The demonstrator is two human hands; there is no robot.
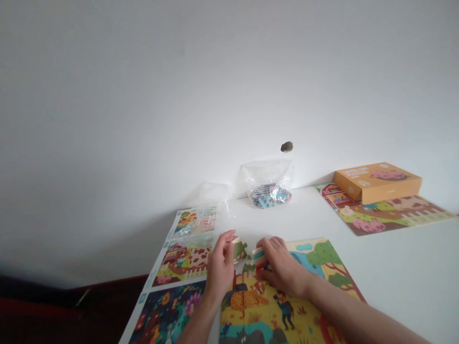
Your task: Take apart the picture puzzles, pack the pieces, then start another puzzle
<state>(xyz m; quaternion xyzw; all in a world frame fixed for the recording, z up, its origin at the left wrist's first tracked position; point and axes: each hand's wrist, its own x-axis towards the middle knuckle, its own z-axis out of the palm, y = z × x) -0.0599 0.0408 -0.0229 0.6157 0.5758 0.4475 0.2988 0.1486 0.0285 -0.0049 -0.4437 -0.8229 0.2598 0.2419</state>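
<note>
A colourful jigsaw puzzle point(272, 310) lies partly assembled on the white table point(394, 267) in front of me. My left hand point(219, 270) rests at its upper left corner, thumb and fingers pinched on a puzzle piece point(239, 249). My right hand point(281, 270) lies on the puzzle's top edge with fingers curled over another piece point(258, 254). The two hands are close together, a small gap between them.
A picture sheet point(179, 272) with several scenes lies left of the puzzle, a crumpled clear bag point(211, 210) on its top. A clear bag of puzzle pieces point(268, 191) leans at the wall. An orange box point(376, 181) sits on a finished puzzle point(387, 215) at right.
</note>
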